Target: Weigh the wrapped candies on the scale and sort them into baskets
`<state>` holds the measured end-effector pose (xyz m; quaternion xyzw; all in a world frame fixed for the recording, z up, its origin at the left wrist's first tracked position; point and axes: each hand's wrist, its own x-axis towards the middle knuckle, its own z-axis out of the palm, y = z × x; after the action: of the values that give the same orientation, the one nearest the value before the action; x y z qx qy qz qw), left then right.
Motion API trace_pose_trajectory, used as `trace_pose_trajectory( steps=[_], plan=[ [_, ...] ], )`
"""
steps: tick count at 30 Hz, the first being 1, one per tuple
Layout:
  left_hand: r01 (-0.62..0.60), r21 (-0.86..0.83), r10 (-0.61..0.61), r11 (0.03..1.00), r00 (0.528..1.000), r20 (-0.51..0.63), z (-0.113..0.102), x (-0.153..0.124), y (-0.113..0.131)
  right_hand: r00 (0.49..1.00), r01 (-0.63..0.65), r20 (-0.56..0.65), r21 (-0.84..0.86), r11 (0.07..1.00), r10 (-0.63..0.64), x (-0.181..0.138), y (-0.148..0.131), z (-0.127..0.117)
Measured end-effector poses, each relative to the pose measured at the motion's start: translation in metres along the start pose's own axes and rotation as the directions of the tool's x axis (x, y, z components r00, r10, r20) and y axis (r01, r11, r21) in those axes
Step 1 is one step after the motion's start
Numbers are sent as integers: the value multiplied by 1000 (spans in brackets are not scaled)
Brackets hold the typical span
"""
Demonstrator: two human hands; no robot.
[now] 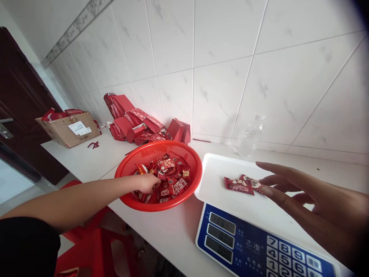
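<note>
Dipping into a basket of small packets, the left grip hides whether it holds any; the right grip, loosely spread, has two wrapped sweets by its fingertips, scale beneath.

We look from the head, forward and down over the worktop toward the tiled wall. Our left hand and right hand show close by; the door stands farther off, at the view's left edge.
</note>
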<state>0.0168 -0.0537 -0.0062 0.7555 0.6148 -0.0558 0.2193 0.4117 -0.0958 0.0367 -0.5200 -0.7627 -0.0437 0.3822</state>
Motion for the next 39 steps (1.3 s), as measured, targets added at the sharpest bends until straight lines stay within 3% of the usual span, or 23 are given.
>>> trace_pose_trajectory(
  steps=[9,18,23,29,36,39],
  plan=[
    [-155,-391,97,907,982,-165,-54,-3,12,982,186,-36,-12,982,-186,5,-7,-5],
    [-107,-707,98,699,994,-54,-65,-8,26,985,169,-9,-27,985,-170,5,-7,-5],
    [-121,-680,59,723,992,-114,-64,-6,28,988,156,-5,-9,988,-156,4,-5,-5],
    [-183,-582,61,792,973,-223,-55,4,13,994,107,2,-7,994,-107,2,-7,-3],
    [-83,-434,10,897,986,-167,-58,2,18,996,67,59,-6,998,-67,1,-8,-3],
    [-61,-365,74,929,997,23,-68,0,16,997,65,49,-26,998,-64,0,-7,-4]
  ],
)
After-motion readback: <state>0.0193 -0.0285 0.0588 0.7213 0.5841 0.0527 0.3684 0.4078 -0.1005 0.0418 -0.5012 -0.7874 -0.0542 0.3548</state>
